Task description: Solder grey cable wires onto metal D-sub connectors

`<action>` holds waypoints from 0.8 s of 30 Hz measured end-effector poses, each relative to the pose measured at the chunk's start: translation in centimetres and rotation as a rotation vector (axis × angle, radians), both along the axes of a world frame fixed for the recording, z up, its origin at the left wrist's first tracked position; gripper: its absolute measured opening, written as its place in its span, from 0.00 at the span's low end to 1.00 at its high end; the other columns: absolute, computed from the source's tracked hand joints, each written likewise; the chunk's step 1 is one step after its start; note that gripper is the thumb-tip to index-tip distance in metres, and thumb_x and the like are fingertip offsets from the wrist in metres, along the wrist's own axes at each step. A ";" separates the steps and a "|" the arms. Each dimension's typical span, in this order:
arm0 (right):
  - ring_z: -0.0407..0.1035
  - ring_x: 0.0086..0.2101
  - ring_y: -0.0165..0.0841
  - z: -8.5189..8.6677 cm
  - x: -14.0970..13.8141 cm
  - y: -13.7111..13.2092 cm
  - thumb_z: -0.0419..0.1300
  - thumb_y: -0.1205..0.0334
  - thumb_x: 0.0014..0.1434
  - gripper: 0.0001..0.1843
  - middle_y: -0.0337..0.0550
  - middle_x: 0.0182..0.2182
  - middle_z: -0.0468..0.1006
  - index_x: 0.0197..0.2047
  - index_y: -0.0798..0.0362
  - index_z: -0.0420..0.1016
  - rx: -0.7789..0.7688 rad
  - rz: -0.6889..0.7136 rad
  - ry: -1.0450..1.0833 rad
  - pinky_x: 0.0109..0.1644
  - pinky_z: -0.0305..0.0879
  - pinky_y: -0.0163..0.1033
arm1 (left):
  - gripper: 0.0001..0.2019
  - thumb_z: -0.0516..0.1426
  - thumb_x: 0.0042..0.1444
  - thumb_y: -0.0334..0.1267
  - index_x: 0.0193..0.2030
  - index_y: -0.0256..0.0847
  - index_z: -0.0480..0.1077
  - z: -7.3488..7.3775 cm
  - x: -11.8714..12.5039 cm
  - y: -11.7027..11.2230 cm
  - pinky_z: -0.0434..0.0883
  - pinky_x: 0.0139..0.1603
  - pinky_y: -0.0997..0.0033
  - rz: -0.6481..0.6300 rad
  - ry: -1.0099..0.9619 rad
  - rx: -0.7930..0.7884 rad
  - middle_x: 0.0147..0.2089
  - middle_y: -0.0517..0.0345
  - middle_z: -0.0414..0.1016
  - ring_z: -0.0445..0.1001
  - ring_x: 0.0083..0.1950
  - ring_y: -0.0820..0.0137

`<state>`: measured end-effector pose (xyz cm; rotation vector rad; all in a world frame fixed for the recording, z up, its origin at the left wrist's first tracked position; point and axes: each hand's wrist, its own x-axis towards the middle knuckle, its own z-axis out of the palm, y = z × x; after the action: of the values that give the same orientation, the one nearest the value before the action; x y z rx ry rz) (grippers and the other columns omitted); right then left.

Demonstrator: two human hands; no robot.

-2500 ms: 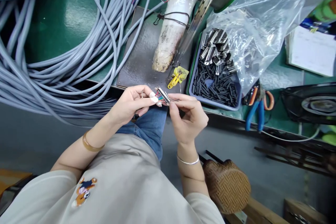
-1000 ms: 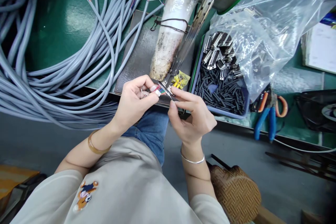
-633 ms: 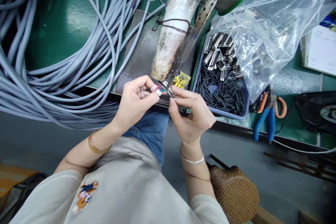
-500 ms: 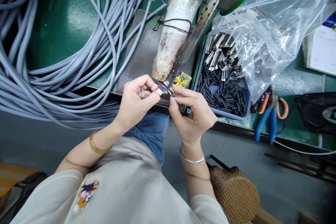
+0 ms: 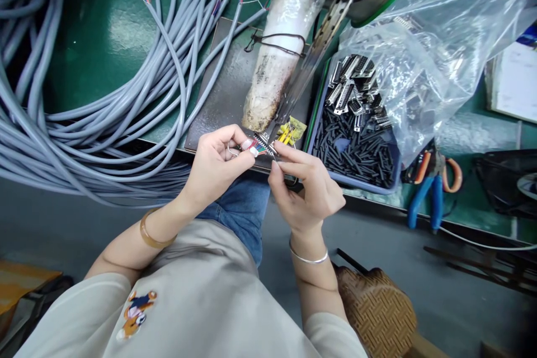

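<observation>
Several thin coloured wires [image 5: 262,150] are pinched between the thumb and finger of my left hand [image 5: 220,156]. They run to the row of metal pins on a small connector [image 5: 263,137], partly hidden by fingers and the tool above. Close on the right, my right hand [image 5: 309,185] has thumb and forefinger nearly together at a thin wire [image 5: 273,156] by the connector's end. Right above the connector is the lower end of a darkened metal tool, apparently a soldering iron [image 5: 305,70]. Beside it slants a white, scorched tube [image 5: 274,56] tied with dark cord.
Grey cables [image 5: 168,61] with stripped ends cover the left. A blue bin [image 5: 394,165] holds metal connectors [image 5: 348,84] and black sleeves [image 5: 348,151], partly under a clear plastic bag [image 5: 444,39]. Pliers [image 5: 434,190] lie at the right edge. Yellow pieces [image 5: 289,131] sit beside the connector.
My right thumb and forefinger have shifted slightly left and down, and the pins and coloured wires show more clearly. My left hand stays nearly in place, still pinching the wires.
</observation>
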<state>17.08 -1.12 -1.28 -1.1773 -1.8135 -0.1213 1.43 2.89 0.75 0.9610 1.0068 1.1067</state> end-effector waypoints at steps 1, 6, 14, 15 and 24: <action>0.84 0.39 0.32 -0.1 0.0 0.0 0.67 0.73 0.60 0.10 0.45 0.44 0.88 0.38 0.50 0.73 -0.012 -0.001 0.026 0.43 0.80 0.34 | 0.09 0.63 0.45 0.28 0.24 0.38 0.66 0.0 0.0 -0.1 0.49 0.13 0.83 0.001 0.000 -0.012 0.21 0.69 0.66 0.54 0.14 0.87; 0.83 0.41 0.32 -0.2 0.0 0.2 0.67 0.74 0.59 0.10 0.40 0.41 0.87 0.38 0.50 0.76 -0.106 0.022 0.190 0.46 0.81 0.37 | 0.08 0.65 0.47 0.32 0.25 0.38 0.69 -0.2 -0.4 -0.3 0.52 0.12 0.83 -0.052 -0.012 -0.079 0.18 0.67 0.66 0.58 0.13 0.84; 0.84 0.42 0.32 -0.3 -0.5 0.2 0.67 0.76 0.59 0.12 0.42 0.43 0.88 0.42 0.50 0.76 -0.033 -0.020 0.102 0.48 0.81 0.36 | 0.10 0.67 0.47 0.31 0.26 0.38 0.69 -0.4 -0.2 -0.3 0.51 0.13 0.83 -0.008 -0.001 -0.058 0.17 0.70 0.63 0.56 0.14 0.85; 0.84 0.42 0.32 -0.3 -0.5 0.2 0.67 0.76 0.59 0.12 0.43 0.43 0.88 0.42 0.51 0.76 -0.022 -0.020 0.081 0.48 0.81 0.35 | 0.10 0.67 0.47 0.30 0.25 0.38 0.68 -0.4 -0.1 -0.3 0.50 0.13 0.83 0.000 -0.001 -0.042 0.18 0.70 0.64 0.55 0.15 0.86; 0.84 0.42 0.35 -0.1 -0.2 0.6 0.67 0.72 0.61 0.08 0.44 0.44 0.87 0.39 0.50 0.75 -0.040 0.007 0.051 0.46 0.82 0.39 | 0.09 0.64 0.45 0.25 0.24 0.38 0.67 0.1 0.1 0.2 0.52 0.15 0.83 0.018 -0.016 0.007 0.19 0.70 0.64 0.55 0.16 0.86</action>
<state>16.85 -0.55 -1.43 -1.1915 -1.7823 -0.0509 1.56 3.10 0.89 0.9488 1.0005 1.1324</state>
